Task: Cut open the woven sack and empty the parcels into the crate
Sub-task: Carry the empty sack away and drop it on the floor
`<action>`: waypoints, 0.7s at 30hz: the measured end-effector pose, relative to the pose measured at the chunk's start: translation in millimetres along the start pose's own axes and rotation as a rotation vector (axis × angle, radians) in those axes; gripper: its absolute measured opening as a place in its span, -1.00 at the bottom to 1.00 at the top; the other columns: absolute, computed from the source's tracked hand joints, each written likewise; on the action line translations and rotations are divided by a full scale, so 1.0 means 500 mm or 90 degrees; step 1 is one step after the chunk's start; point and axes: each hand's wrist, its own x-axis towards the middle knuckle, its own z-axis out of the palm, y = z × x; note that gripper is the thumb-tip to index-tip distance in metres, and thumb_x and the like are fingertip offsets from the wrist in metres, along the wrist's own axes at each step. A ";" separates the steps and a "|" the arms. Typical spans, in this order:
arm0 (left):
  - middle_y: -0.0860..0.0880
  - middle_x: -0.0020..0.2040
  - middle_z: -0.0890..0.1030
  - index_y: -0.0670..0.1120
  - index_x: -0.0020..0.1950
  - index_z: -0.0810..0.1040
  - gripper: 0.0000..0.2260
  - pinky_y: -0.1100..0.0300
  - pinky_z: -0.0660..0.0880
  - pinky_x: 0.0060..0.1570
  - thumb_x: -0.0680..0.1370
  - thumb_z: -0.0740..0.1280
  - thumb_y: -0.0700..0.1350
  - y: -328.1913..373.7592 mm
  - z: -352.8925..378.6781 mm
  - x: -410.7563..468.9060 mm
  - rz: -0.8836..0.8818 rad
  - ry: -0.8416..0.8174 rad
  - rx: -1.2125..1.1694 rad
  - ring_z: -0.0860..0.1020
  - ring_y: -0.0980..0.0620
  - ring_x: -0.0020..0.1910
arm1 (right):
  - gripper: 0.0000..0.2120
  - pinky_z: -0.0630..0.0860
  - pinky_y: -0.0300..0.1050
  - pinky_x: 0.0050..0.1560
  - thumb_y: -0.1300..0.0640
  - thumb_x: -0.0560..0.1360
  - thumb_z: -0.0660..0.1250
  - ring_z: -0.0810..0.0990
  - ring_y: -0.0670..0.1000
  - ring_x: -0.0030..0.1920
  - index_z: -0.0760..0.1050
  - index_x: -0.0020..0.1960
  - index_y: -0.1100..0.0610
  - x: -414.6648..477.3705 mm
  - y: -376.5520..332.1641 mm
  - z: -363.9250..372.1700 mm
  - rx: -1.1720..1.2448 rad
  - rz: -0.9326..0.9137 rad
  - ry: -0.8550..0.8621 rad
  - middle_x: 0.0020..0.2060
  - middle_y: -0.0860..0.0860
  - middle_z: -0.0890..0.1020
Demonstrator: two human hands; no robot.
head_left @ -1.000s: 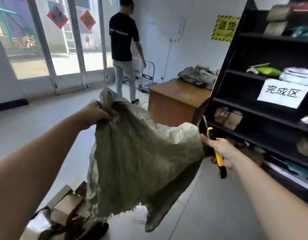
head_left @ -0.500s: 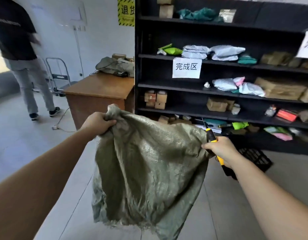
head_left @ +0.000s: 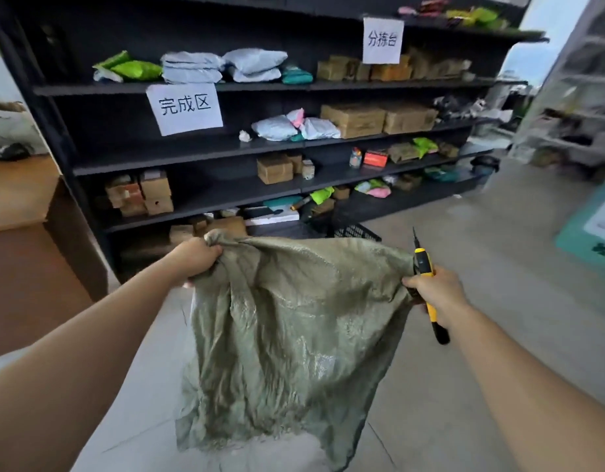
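Observation:
A limp grey-green woven sack (head_left: 294, 335) hangs flat in front of me, its frayed cut edge at the bottom. My left hand (head_left: 197, 257) grips its upper left corner. My right hand (head_left: 434, 294) pinches the upper right corner and also holds a yellow-and-black utility knife (head_left: 427, 277), blade pointing up. The rim of a black plastic crate (head_left: 357, 231) shows just behind the sack's top edge, on the floor by the shelves. No parcels from the sack are in view.
A tall black shelving unit (head_left: 192, 155) full of boxes and mailer bags fills the back, with two white paper signs. A brown wooden desk (head_left: 28, 253) stands at the left. Grey tiled floor (head_left: 498, 267) stretches to the right toward a green-white object (head_left: 594, 229).
The view has swung right, away from the person by the doors and the pile of boxes, to face the shelves. Both hands have kept hold of the sack, which now hangs flatter.

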 end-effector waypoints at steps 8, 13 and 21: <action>-0.09 -0.26 0.43 -0.13 0.06 0.41 -0.81 0.31 0.39 -0.68 0.63 0.18 -0.01 0.239 0.201 0.091 -0.006 -0.192 -0.178 0.37 -0.02 -0.44 | -0.84 0.37 -0.13 -0.41 0.30 0.43 0.40 0.46 0.11 -0.45 0.45 -0.26 0.18 0.115 0.078 -0.168 0.088 0.090 0.082 -0.36 0.16 0.53; -0.09 -0.17 0.51 -0.11 0.11 0.42 -0.84 0.26 0.49 -0.62 0.63 0.17 -0.04 0.412 0.333 0.143 0.011 -0.267 -0.235 0.50 -0.05 -0.32 | -0.90 0.43 -0.13 -0.41 0.27 0.41 0.42 0.54 0.13 -0.40 0.49 -0.19 0.17 0.232 0.122 -0.293 0.121 0.118 0.132 -0.25 0.20 0.61; -0.13 -0.12 0.58 -0.13 0.04 0.44 -0.89 0.14 0.60 -0.50 0.64 0.13 -0.23 0.661 0.528 0.187 0.019 -0.373 -0.343 0.58 -0.05 -0.21 | -0.83 0.52 -0.04 -0.35 0.32 0.43 0.41 0.56 0.17 -0.30 0.52 0.01 0.24 0.403 0.169 -0.485 0.195 0.154 0.178 -0.13 0.24 0.59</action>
